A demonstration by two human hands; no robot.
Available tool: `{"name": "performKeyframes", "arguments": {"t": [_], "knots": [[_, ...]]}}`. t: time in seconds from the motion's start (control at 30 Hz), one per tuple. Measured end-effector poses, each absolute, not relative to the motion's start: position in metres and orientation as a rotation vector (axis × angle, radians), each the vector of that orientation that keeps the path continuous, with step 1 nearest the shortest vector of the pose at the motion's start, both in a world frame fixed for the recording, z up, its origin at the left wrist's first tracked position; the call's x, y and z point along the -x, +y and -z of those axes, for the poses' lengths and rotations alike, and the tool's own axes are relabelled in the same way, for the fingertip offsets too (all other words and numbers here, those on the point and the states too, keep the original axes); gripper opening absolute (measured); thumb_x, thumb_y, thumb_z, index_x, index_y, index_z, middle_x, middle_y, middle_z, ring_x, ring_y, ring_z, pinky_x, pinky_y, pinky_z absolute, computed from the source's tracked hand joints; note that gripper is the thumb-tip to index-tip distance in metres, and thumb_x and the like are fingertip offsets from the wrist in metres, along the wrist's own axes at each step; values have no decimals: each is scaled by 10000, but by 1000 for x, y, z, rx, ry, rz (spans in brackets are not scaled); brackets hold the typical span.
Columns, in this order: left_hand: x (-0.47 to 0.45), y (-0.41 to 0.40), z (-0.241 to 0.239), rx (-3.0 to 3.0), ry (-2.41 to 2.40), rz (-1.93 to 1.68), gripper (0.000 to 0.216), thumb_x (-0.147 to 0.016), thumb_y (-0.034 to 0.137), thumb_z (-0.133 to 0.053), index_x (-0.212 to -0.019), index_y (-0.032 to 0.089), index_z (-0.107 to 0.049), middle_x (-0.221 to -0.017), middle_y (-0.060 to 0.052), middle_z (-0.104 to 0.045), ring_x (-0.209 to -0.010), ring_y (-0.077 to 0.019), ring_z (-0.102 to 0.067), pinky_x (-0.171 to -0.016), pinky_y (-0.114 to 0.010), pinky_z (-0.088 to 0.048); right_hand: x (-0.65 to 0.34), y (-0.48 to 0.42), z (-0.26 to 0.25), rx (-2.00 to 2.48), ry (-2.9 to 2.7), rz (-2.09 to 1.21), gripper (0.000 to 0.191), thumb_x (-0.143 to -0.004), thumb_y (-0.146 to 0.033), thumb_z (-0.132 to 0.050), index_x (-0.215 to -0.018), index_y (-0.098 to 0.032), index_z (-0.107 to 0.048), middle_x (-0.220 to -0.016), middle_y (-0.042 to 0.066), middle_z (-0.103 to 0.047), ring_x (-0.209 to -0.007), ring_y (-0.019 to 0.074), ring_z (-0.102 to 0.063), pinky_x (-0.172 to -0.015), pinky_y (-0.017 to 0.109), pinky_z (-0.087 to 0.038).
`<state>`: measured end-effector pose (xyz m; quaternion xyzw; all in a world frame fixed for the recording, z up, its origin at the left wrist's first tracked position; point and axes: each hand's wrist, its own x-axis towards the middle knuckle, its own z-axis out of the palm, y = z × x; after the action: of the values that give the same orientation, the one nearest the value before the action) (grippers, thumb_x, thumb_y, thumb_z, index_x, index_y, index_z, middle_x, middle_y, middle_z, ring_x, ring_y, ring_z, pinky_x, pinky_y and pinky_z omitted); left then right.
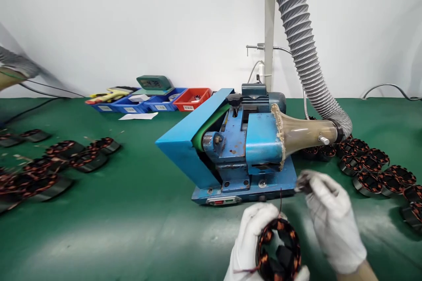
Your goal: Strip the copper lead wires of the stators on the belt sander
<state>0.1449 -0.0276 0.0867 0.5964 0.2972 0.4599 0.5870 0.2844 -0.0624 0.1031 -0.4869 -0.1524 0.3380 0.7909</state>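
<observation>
A wound motor stator (294, 241), black with copper coils round an open centre, is held in my left hand (252, 237), which wears a white glove. The fingers wrap its left side and rear. One lead stands up from its top edge and another sticks out to the left. Beside it on the right, my gloved right hand (332, 215) is raised, apart from the stator. Its thumb and fingers come together at dark grey, blurred tips; what they pinch, if anything, I cannot make out. Just beyond both hands stands a blue belt grinding machine (263, 136) with a green belt.
Several stators (369, 182) stand at the right, and more stators (89, 160) at the left. A grey ribbed hose (298, 35) joins the machine's funnel (306, 134). Along the wall are blue bins (132, 105), a red bin (193, 99) and a digital clock (154, 82).
</observation>
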Motion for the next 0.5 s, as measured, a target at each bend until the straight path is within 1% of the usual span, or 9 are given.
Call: {"name": "performKeyframes", "arguments": {"t": [0.07,0.13,0.23,0.3,0.43,0.5], "knots": [[-154,-25,-78,-1362,707,-1148,572,-498,104,-759,-1025,311,-679,-1064,-43,-625,-980,-278,-632,-868,-381,-509,-270,-61,-95,1234,-569,-758,216,-655,-310,-805,-845,-212,-775,-887,51,-761,-813,195,-692,-754,262,-555],[-166,-18,-69,-1286,710,-1161,534,-523,111,-732,-1019,297,-654,-1061,-41,-634,-973,-270,-636,-881,-398,-511,-256,-55,-89,1325,-691,-708,217,-658,-270,-770,-866,-207,-765,-918,63,-755,-872,235,-693,-796,306,-553],[-179,-3,-60,-1098,753,-1094,532,-487,128,-760,-988,252,-633,-1021,-58,-671,-927,-273,-655,-885,-424,-516,-246,-39,-83,1411,-718,-634,183,-767,-271,-657,-917,-199,-732,-936,67,-742,-891,235,-689,-817,331,-546],[-184,9,-59,-988,776,-1066,476,-499,154,-762,-947,233,-624,-995,-69,-691,-920,-270,-666,-883,-420,-520,-249,-29,-81,1467,-761,-624,196,-809,-284,-608,-946,-191,-713,-962,75,-733,-912,241,-682,-842,358,-533],[-185,25,-69,-920,765,-1020,320,-544,191,-738,-837,219,-614,-892,-60,-721,-851,-252,-694,-824,-392,-550,-258,-18,-79,1552,-836,-561,193,-829,-284,-573,-927,-204,-719,-975,74,-718,-921,247,-671,-847,387,-519],[-186,27,-76,-919,759,-1003,347,-509,163,-752,-824,217,-616,-878,-53,-728,-839,-250,-699,-811,-383,-558,-260,-16,-80,1540,-838,-570,198,-833,-283,-563,-927,-208,-720,-972,73,-722,-911,245,-673,-843,392,-519]]}}
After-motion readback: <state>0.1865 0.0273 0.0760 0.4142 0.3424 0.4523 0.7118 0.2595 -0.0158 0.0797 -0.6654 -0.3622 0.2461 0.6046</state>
